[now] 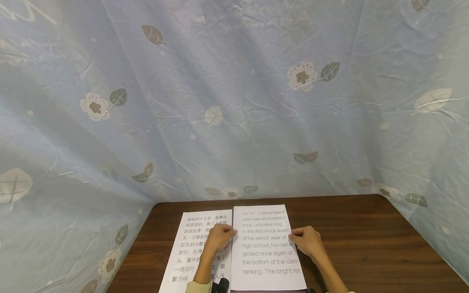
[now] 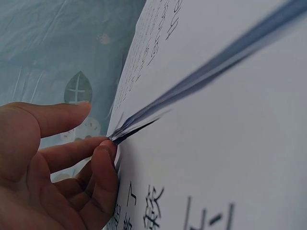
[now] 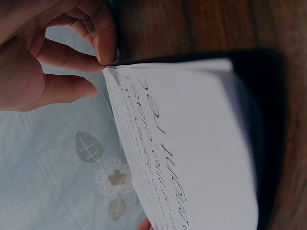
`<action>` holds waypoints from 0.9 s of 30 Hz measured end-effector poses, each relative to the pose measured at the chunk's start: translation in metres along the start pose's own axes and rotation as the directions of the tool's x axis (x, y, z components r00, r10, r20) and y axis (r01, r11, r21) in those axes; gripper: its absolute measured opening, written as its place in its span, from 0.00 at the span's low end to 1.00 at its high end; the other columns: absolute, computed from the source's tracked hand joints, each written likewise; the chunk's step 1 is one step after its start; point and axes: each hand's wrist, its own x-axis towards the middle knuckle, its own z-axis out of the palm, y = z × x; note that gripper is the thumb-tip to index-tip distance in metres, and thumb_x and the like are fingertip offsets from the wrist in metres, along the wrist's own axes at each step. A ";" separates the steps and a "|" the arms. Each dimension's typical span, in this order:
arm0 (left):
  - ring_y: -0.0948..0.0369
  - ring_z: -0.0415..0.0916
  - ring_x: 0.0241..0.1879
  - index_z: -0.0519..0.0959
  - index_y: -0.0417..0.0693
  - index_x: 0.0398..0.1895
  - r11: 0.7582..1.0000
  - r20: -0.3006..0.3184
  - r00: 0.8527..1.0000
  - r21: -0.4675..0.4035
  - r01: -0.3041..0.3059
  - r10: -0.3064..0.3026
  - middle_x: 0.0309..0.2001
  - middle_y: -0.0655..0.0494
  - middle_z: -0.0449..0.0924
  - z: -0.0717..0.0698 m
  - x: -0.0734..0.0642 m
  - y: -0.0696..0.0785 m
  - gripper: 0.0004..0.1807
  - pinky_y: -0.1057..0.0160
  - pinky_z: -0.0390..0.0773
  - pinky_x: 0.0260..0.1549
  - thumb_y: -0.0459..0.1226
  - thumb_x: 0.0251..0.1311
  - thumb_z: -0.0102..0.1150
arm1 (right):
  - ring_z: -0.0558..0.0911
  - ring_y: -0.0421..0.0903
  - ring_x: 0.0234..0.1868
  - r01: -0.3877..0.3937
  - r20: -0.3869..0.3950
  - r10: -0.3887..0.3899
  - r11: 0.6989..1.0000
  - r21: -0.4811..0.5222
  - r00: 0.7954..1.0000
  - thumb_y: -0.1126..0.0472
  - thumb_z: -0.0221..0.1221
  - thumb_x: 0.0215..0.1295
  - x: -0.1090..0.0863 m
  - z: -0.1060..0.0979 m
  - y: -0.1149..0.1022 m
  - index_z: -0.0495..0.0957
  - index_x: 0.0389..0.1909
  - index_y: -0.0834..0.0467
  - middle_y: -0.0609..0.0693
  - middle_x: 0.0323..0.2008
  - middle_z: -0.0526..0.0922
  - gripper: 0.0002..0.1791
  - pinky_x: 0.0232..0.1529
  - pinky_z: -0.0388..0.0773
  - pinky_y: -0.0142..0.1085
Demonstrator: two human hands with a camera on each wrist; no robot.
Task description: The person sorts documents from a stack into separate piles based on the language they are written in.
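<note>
Two paper stacks lie side by side on the table, a narrow gap between them. The right stack [image 1: 264, 280] has English print; the left stack [image 1: 176, 260] has Chinese print. My left hand [image 1: 220, 238] lies over the Chinese pages, its fingertips at the English stack's left edge. In the left wrist view, index and middle fingertips [image 2: 106, 143] meet at the gap, and the thumb [image 2: 67, 117] stands off the paper. My right hand [image 1: 309, 242] touches the English stack's right edge with its fingertips [image 3: 98, 62]. Its thumb [image 3: 72, 89] is apart from the sheets.
Dark brown wood of the table [image 1: 366, 236] shows to the right of the stacks and at the left. A pale blue curtain [image 1: 242, 142] with leaf and flower prints hangs behind the table and along both sides.
</note>
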 end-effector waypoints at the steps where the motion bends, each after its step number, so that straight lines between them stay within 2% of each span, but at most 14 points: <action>1: 0.64 0.70 0.17 0.89 0.38 0.48 1.000 0.001 1.000 0.000 0.000 0.000 0.22 0.52 0.80 0.000 0.000 0.000 0.13 0.68 0.71 0.19 0.39 0.70 0.67 | 0.89 0.48 0.35 0.001 0.000 -0.001 1.000 -0.001 1.000 0.64 0.66 0.69 0.000 0.000 0.000 0.86 0.52 0.73 0.68 0.47 0.90 0.18 0.36 0.92 0.42; 8: 0.63 0.73 0.20 0.90 0.40 0.48 1.000 0.001 1.000 0.003 0.010 -0.010 0.24 0.53 0.81 0.000 0.001 0.001 0.12 0.68 0.76 0.22 0.39 0.70 0.67 | 0.89 0.48 0.35 0.000 -0.010 0.000 1.000 -0.019 1.000 0.63 0.66 0.69 0.000 0.000 -0.002 0.87 0.52 0.72 0.68 0.49 0.89 0.17 0.36 0.91 0.42; 13: 0.62 0.75 0.20 0.88 0.37 0.53 1.000 0.001 1.000 -0.004 0.009 -0.009 0.27 0.52 0.83 0.000 0.001 0.001 0.16 0.68 0.77 0.22 0.39 0.70 0.67 | 0.89 0.59 0.50 0.013 -0.009 -0.014 0.998 -0.068 1.000 0.61 0.66 0.69 0.000 0.000 -0.006 0.88 0.51 0.70 0.66 0.51 0.90 0.17 0.47 0.90 0.50; 15: 0.61 0.77 0.22 0.87 0.35 0.56 1.000 0.000 1.000 -0.005 0.008 -0.008 0.30 0.50 0.85 0.000 0.001 0.001 0.19 0.67 0.78 0.22 0.39 0.70 0.67 | 0.87 0.65 0.56 0.022 -0.010 -0.023 0.996 -0.087 1.000 0.61 0.66 0.69 -0.001 0.000 -0.007 0.89 0.50 0.69 0.66 0.52 0.90 0.16 0.52 0.88 0.55; 17: 0.61 0.79 0.25 0.86 0.35 0.58 1.000 -0.003 1.000 -0.006 0.005 -0.005 0.35 0.49 0.87 0.000 0.001 0.001 0.20 0.66 0.80 0.23 0.40 0.70 0.67 | 0.85 0.68 0.59 0.027 -0.009 -0.028 0.995 -0.092 1.000 0.62 0.65 0.70 -0.002 0.000 -0.008 0.89 0.49 0.69 0.67 0.52 0.90 0.15 0.56 0.86 0.59; 21: 0.60 0.81 0.27 0.85 0.35 0.60 1.000 -0.009 1.000 -0.021 0.004 -0.004 0.39 0.47 0.88 0.000 0.001 0.003 0.21 0.65 0.82 0.25 0.40 0.70 0.67 | 0.84 0.70 0.61 0.040 -0.008 -0.041 0.994 -0.099 0.999 0.62 0.64 0.70 -0.003 0.001 -0.009 0.89 0.49 0.69 0.67 0.53 0.90 0.15 0.60 0.83 0.64; 25: 0.61 0.81 0.26 0.84 0.34 0.61 0.999 -0.009 1.000 -0.052 0.004 -0.004 0.35 0.49 0.86 0.000 0.002 0.003 0.22 0.67 0.81 0.24 0.38 0.69 0.68 | 0.83 0.72 0.62 0.064 -0.007 -0.065 0.993 -0.096 0.998 0.63 0.66 0.69 -0.005 0.000 -0.010 0.88 0.50 0.70 0.68 0.53 0.89 0.15 0.60 0.83 0.64; 27: 0.61 0.80 0.25 0.84 0.34 0.61 0.998 -0.010 1.000 -0.063 -0.001 0.000 0.34 0.51 0.84 0.000 0.003 0.003 0.22 0.69 0.81 0.23 0.37 0.68 0.68 | 0.85 0.71 0.59 0.074 -0.019 -0.076 0.993 -0.093 0.997 0.63 0.68 0.66 -0.005 0.000 -0.010 0.88 0.50 0.69 0.67 0.51 0.90 0.16 0.57 0.86 0.61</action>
